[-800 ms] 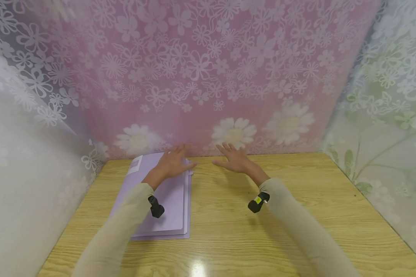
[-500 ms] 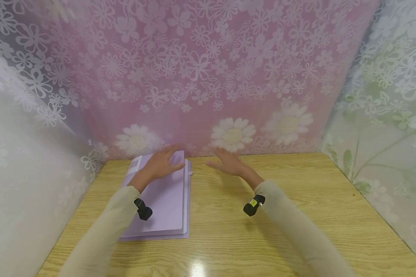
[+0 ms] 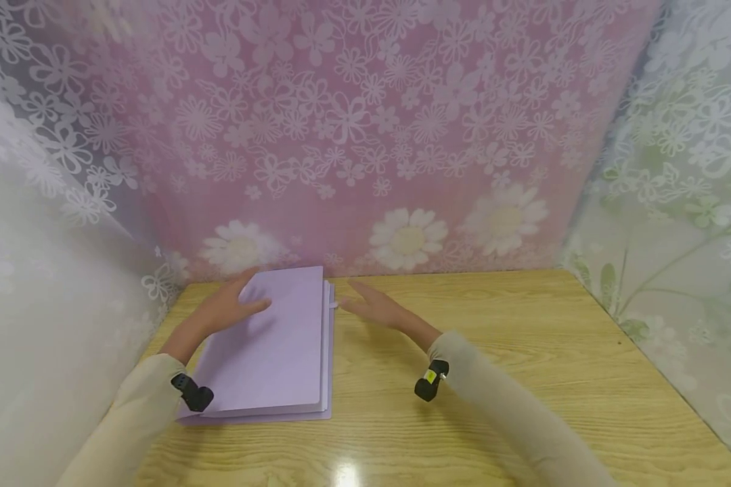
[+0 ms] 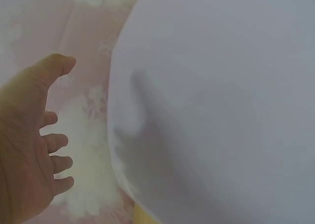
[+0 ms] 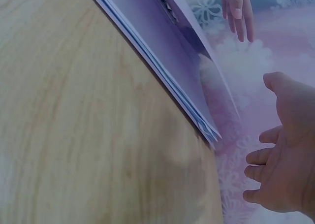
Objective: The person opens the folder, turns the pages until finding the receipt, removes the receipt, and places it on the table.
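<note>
A lilac file folder [image 3: 286,345] lies on the left part of the table, with sheets showing along its right and front edges. In the right wrist view the folder [image 5: 162,42] has its cover raised at an angle over the papers, and a dark metal clip shows inside. My left hand [image 3: 222,312] hovers at the folder's upper left, fingers loosely extended, casting a shadow on the cover. Nothing is in it. Just right of the folder's upper right edge, by a small pale tab [image 3: 334,306], my right hand [image 3: 376,308] is held with relaxed fingers and holds nothing.
The wood-grain table [image 3: 463,406] meets a pink flowered backdrop [image 3: 353,155] at its back edge. Pale flowered sheets [image 3: 676,223] hang on both sides. Each wrist carries a small black camera [image 3: 191,392].
My left hand has moved left and towards me across the folder, from its upper right area to its upper left. My right hand has come left, nearer the folder's edge.
</note>
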Available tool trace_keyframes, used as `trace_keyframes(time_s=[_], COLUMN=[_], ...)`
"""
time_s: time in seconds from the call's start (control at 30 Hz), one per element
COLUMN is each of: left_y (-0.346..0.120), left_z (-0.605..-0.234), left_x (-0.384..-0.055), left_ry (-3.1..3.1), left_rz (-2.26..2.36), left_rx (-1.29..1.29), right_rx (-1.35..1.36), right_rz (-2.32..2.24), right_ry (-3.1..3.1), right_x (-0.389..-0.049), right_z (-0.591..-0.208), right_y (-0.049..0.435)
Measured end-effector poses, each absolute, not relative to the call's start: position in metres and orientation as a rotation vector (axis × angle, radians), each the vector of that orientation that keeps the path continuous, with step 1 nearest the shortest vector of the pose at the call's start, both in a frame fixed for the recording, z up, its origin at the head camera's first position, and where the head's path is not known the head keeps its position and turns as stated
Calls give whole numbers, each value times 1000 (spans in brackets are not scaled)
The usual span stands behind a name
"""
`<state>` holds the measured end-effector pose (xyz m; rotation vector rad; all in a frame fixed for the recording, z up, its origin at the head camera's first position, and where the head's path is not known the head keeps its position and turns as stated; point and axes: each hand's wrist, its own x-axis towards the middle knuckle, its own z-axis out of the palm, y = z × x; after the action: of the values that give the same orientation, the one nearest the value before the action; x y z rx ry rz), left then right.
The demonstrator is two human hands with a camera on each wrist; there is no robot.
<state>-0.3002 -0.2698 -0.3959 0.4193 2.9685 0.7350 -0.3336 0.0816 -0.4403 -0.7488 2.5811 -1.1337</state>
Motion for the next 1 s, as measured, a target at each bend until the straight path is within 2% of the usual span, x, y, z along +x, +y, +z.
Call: trace_keyframes(time_s=[0.23,0.53,1.0], left_y=[-301,-332,-339], left_z=[-416,-445,-463], left_x=[-282,-266,-259], left_ry=[2961,2924,2849], left_rz=[795,808,852], left_rx=[299,201,175], right_rx=[-675,-727,-782], right_rz=[-1200,-1181,-1198], right_ry=[2496,2550,2565], right_x=[-318,-305,-294], right_z=[-452,-471,-483], right_y=[63,45,32])
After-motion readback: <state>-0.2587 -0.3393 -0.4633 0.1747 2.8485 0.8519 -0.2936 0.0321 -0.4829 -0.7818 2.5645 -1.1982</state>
